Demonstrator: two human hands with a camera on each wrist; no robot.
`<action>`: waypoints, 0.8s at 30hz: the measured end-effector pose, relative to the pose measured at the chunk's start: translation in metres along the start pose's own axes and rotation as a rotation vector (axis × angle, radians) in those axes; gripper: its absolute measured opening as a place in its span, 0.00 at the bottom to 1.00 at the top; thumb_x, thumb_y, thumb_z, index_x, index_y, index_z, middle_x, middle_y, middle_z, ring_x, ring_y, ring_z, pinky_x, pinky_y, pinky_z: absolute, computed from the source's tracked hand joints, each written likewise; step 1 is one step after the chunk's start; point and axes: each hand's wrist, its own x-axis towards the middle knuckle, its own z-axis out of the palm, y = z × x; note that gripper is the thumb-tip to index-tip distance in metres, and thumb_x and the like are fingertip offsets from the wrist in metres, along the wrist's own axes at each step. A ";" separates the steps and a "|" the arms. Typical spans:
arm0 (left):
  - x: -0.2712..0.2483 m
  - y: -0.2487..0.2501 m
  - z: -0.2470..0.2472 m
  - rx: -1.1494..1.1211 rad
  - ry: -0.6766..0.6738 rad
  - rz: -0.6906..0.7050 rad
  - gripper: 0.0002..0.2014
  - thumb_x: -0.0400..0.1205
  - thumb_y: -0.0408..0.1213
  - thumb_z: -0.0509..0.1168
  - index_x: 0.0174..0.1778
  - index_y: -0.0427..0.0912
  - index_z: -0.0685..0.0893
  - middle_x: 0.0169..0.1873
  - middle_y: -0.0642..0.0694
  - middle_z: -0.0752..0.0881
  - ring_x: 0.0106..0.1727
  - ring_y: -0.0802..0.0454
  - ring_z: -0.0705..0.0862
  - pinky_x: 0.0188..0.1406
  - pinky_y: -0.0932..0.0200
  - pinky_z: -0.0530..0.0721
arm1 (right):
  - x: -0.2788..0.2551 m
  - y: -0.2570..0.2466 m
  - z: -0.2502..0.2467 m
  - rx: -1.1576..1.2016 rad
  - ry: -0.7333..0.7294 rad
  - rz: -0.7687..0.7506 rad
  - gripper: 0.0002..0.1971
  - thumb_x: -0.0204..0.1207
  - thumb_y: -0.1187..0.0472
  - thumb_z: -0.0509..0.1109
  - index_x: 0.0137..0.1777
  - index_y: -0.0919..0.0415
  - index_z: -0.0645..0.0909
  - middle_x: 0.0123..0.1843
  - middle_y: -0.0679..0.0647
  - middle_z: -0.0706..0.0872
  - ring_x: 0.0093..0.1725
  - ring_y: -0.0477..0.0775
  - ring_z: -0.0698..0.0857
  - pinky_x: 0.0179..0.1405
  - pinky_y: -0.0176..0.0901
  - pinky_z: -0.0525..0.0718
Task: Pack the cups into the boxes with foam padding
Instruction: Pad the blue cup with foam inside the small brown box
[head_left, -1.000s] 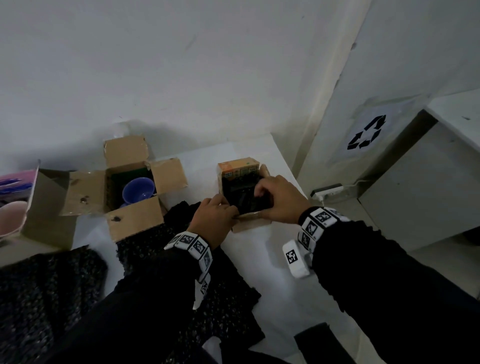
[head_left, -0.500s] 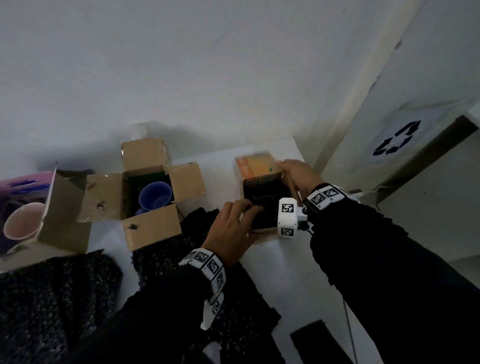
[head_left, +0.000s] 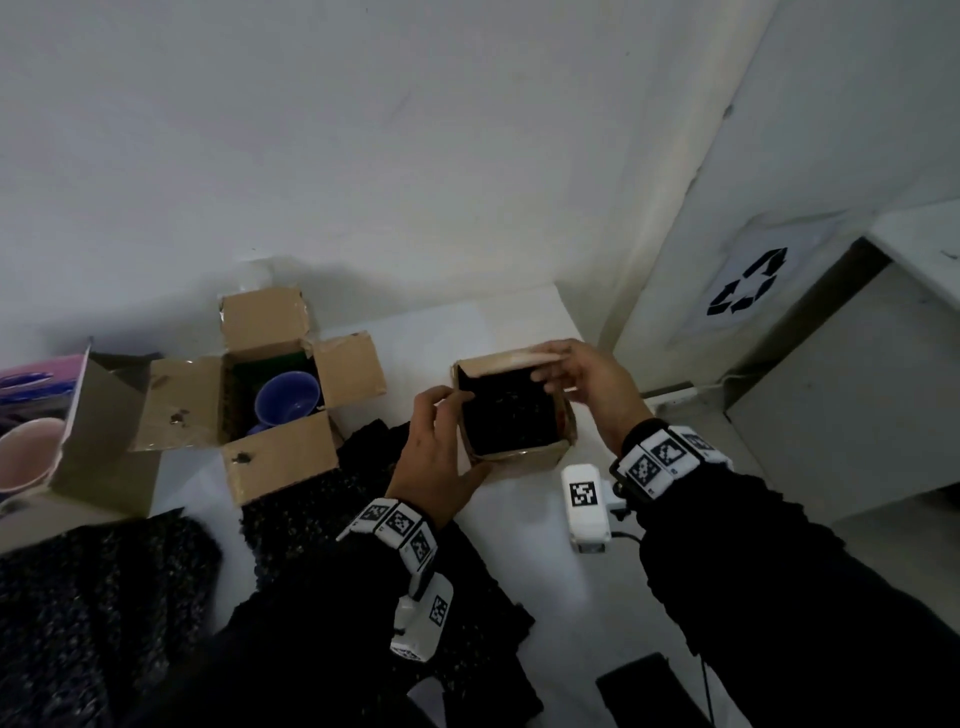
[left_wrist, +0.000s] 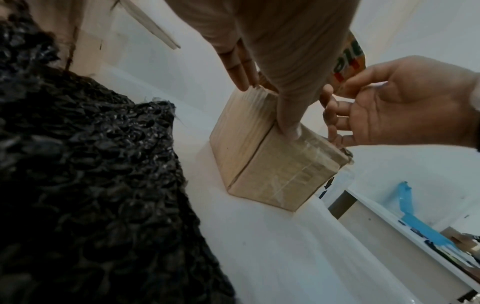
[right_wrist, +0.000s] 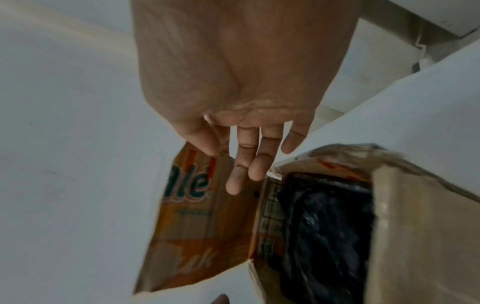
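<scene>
A small cardboard box (head_left: 519, 457) stands on the white table, lined with black foam padding (head_left: 506, 415); no cup shows inside it. My left hand (head_left: 441, 441) holds its near left corner, thumb on the front wall (left_wrist: 288, 123) and fingers along the left side. My right hand (head_left: 576, 374) pinches the far orange printed flap (right_wrist: 197, 216) between thumb and forefinger (right_wrist: 215, 152) and holds it raised at the back of the opening. A blue cup (head_left: 285, 397) sits in a larger open box (head_left: 280, 457) to the left.
A pink cup (head_left: 26, 457) sits in a third box (head_left: 104, 431) at the far left edge. Black foam sheets (head_left: 311, 509) cover the table near my left arm. The wall runs close behind the boxes, and the table ends just right of the small box.
My right hand came out of the small box, where it pressed on the foam, went to the far flap and lifted it. My left hand shifted to the box's left corner.
</scene>
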 end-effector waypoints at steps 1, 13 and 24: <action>-0.002 0.002 0.002 -0.008 0.017 0.003 0.40 0.66 0.39 0.78 0.72 0.46 0.67 0.68 0.48 0.64 0.67 0.47 0.75 0.64 0.47 0.82 | -0.007 0.003 -0.001 0.062 -0.025 0.029 0.16 0.77 0.61 0.57 0.49 0.58 0.88 0.41 0.60 0.90 0.35 0.50 0.83 0.38 0.40 0.76; -0.006 0.009 0.002 -0.010 0.063 -0.041 0.39 0.64 0.29 0.80 0.70 0.41 0.70 0.64 0.45 0.69 0.60 0.50 0.79 0.60 0.52 0.84 | -0.047 0.026 0.016 0.053 0.138 0.204 0.19 0.72 0.69 0.75 0.54 0.55 0.69 0.51 0.66 0.87 0.29 0.52 0.88 0.27 0.40 0.82; -0.008 0.011 0.003 0.106 0.035 0.002 0.26 0.67 0.27 0.78 0.61 0.45 0.82 0.63 0.42 0.70 0.60 0.46 0.78 0.62 0.59 0.75 | -0.061 0.052 0.010 0.058 0.126 0.192 0.07 0.74 0.64 0.68 0.45 0.64 0.88 0.45 0.62 0.90 0.40 0.54 0.88 0.41 0.42 0.84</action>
